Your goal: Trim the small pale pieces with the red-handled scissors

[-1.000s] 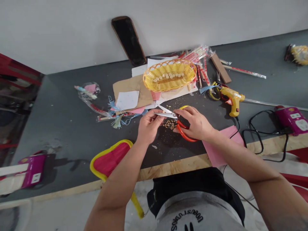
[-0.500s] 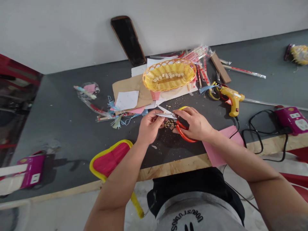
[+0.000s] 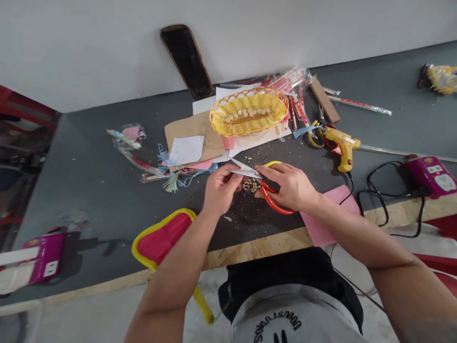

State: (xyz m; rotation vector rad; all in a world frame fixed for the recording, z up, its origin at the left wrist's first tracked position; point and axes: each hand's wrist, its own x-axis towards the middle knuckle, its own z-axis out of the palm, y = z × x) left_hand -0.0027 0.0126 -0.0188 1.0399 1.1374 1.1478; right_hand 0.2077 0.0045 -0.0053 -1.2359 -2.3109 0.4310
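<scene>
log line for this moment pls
left grip: pinching small pale piece | right grip: holding scissors, open | table: loose tan bits | beyond: yellow basket

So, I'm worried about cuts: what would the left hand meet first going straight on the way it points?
The left hand would likely meet the scissors blades first; they overlap it in view, but depth is unclear.
</scene>
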